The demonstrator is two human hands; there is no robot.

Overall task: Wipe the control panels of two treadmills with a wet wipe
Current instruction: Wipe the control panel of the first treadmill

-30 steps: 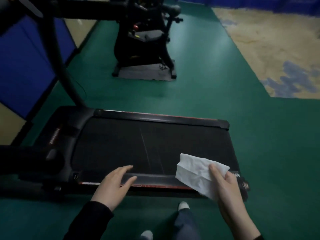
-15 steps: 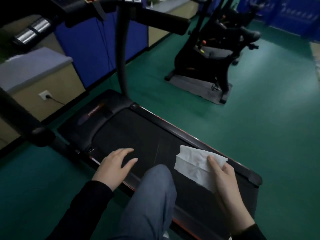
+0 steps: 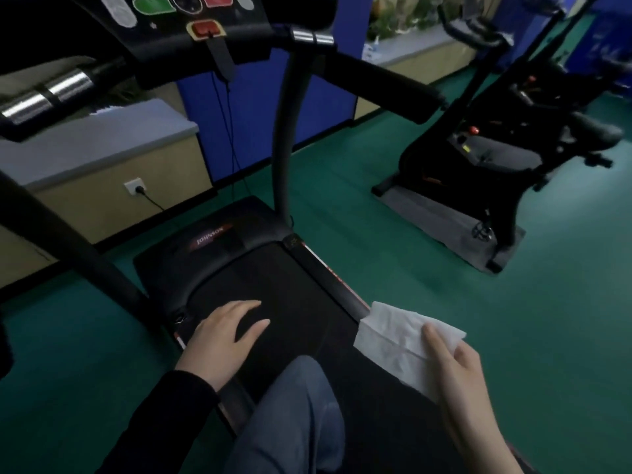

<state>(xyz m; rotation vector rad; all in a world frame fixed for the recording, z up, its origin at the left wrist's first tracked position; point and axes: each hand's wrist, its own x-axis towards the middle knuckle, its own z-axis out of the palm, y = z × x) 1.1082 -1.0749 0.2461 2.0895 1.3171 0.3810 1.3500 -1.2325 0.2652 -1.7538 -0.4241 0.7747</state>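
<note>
The thin, crumpled white wet wipe (image 3: 400, 340), limp and light, hangs at four o'clock pinched by the right hand (image 3: 461, 388), best kept bunched; the left hand (image 3: 222, 331), fingers loosely spread, seemingly hovers empty above the black treadmill belt (image 3: 273, 302).

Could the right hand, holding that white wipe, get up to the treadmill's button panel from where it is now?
Probably yes. The right hand holds the wipe low beside the belt, while the button panel sits high ahead. Nothing stands between them; the right handrail runs alongside, so the arm would pass inside it.
</note>
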